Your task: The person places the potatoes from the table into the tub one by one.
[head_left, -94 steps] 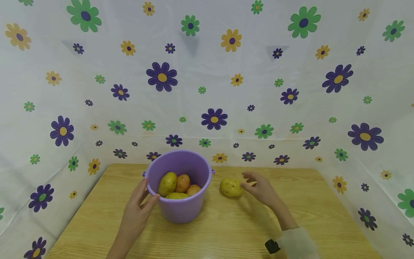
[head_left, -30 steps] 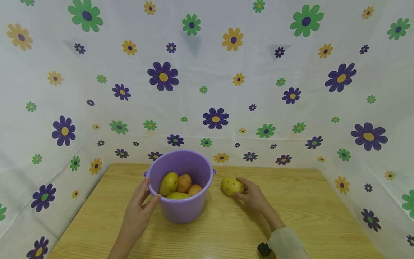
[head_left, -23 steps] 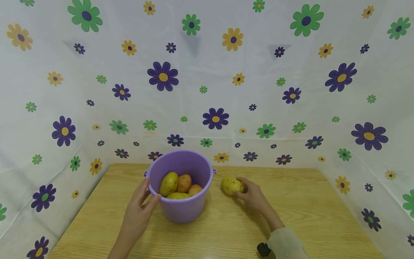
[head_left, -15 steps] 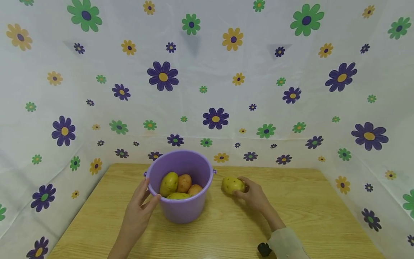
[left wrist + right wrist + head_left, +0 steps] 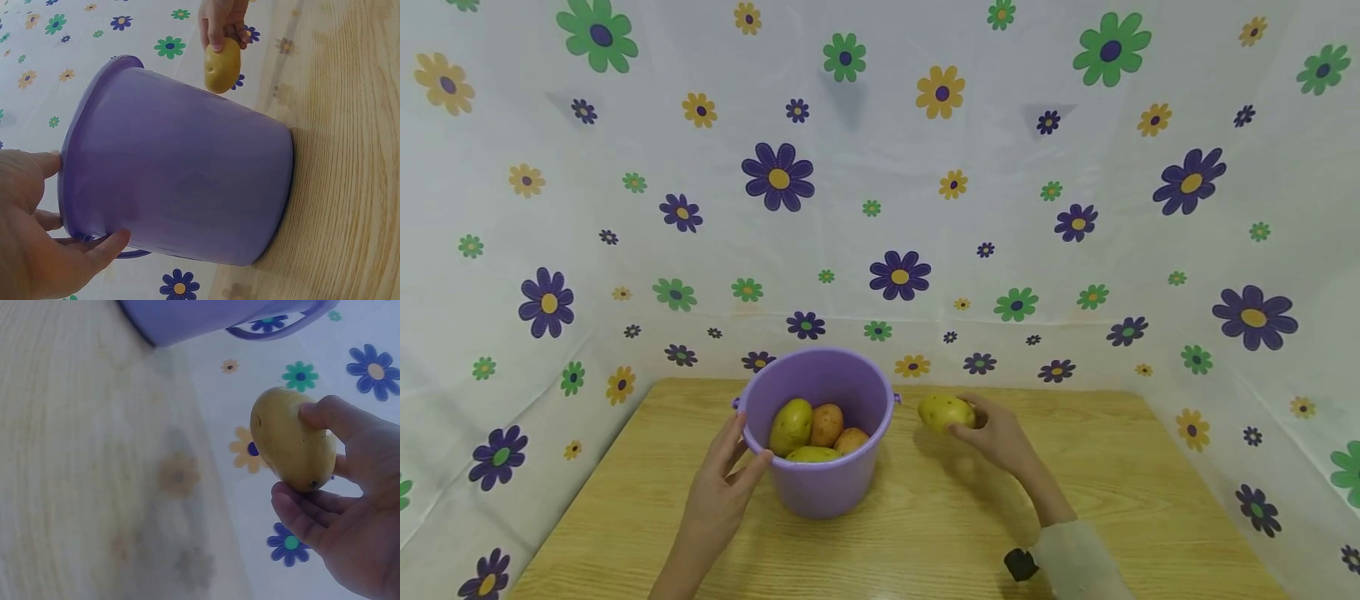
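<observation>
A purple bucket point(image 5: 823, 487) stands upright on the table. My left hand point(image 5: 718, 483) holds it at the near left of its rim, thumb and fingers spread along the edge; the left wrist view shows this hand point(image 5: 44, 231) beside the rim too. Inside the bucket lie several potatoes, among them a yellow-green one point(image 5: 792, 427) and a brown one point(image 5: 827, 425). To the right of the bucket, my right hand point(image 5: 1000, 433) grips a yellow potato point(image 5: 943, 412) between thumb and fingers. That potato point(image 5: 290, 440) is raised off the table, with a shadow below it.
The wooden table point(image 5: 910, 542) runs back to a white flowered cloth point(image 5: 1000, 208) hung behind and at both sides. A purple bucket handle point(image 5: 294, 328) hangs low behind the bucket. Something small and black point(image 5: 1020, 565) sits at the right wrist.
My right hand has closed on the yellow potato and lifted it from the table, slightly up and right. The left hand and the bucket stay in place.
</observation>
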`<state>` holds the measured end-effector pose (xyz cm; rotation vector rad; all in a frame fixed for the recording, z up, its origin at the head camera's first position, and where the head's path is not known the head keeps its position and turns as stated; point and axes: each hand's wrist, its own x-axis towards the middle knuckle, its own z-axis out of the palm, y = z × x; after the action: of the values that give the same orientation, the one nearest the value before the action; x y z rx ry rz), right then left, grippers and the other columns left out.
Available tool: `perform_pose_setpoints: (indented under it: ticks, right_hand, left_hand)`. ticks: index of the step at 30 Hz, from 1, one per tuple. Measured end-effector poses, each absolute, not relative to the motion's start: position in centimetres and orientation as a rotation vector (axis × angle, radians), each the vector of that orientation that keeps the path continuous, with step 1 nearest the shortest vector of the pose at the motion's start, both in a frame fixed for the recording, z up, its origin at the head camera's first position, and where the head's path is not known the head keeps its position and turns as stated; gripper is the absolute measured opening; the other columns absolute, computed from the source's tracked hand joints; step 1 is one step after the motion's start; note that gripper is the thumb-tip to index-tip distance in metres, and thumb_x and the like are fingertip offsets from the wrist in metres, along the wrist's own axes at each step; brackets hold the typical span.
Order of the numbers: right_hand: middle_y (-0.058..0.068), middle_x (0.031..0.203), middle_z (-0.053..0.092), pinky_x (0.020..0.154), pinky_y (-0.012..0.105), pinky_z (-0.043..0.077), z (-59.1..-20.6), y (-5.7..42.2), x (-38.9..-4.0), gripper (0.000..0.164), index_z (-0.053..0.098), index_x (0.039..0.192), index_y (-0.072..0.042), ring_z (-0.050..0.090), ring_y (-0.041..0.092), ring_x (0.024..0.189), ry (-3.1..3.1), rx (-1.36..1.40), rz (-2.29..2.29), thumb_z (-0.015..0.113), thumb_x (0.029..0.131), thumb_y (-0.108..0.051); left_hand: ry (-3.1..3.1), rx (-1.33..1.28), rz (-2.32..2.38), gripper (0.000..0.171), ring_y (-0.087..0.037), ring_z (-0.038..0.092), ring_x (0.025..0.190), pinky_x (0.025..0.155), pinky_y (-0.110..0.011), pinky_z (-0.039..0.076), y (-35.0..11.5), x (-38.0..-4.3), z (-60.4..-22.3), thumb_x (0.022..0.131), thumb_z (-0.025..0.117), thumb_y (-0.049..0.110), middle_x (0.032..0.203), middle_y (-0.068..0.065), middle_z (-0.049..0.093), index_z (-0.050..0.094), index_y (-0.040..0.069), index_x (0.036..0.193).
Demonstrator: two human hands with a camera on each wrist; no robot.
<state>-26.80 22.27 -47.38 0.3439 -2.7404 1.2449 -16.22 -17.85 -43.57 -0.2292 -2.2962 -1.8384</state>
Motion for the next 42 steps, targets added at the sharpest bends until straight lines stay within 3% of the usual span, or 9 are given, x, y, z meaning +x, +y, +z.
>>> perform_pose_setpoints:
  ticks: [5,18,27,34,42]
  right_hand:
    - [0.015,0.109,0.072,0.075,0.03,0.059,-45.2,22.4,-26.6,0.052,0.061,0.138,-0.004,0.069,0.02,0.089,-2.708,0.386,1.264,0.079,0.093,-0.025]
    - [0.019,0.105,0.072,0.073,0.032,0.06,-39.7,22.1,-25.9,0.056,0.06,0.139,0.0,0.07,0.024,0.086,-2.628,0.437,1.234,0.079,0.092,-0.023]
    - [0.017,0.104,0.073,0.074,0.033,0.058,-36.5,21.7,-25.3,0.051,0.062,0.138,-0.004,0.07,0.025,0.087,-2.589,0.425,1.208,0.078,0.093,-0.025]
    - [0.019,0.108,0.073,0.076,0.034,0.059,-35.0,21.5,-24.9,0.053,0.06,0.14,-0.005,0.071,0.027,0.091,-2.564,0.422,1.201,0.078,0.094,-0.025]
    - [0.018,0.11,0.073,0.077,0.033,0.058,-34.8,21.3,-24.7,0.052,0.06,0.14,-0.006,0.071,0.027,0.091,-2.562,0.42,1.213,0.077,0.095,-0.027]
  left_hand:
    - [-2.305,-0.226,-1.83,0.075,-0.045,0.031,0.149,0.1,-0.01,0.046,-17.9,-16.2,-43.5,0.105,0.065,0.023,0.17,-0.017,0.014,0.023,0.006,0.164]
    - [-2.292,-0.225,-1.846,0.074,-0.045,0.031,0.149,0.1,-0.01,0.045,-17.9,-16.3,-43.6,0.104,0.065,0.02,0.17,-0.016,0.015,0.023,0.006,0.164]
    - [-2.327,-0.224,-1.82,0.075,-0.045,0.031,0.149,0.105,-0.021,0.047,-18.1,-16.2,-43.5,0.105,0.064,0.026,0.171,-0.016,0.014,0.022,0.008,0.165]
    - [-2.288,-0.248,-1.832,0.073,-0.047,0.031,0.148,0.101,-0.012,0.045,-18.0,-16.2,-43.6,0.105,0.064,0.02,0.17,-0.017,0.014,0.023,0.007,0.164]
    - [-2.273,-0.248,-1.844,0.073,-0.046,0.031,0.148,0.1,-0.011,0.046,-17.8,-16.3,-43.7,0.104,0.064,0.017,0.17,-0.017,0.014,0.024,0.005,0.164]
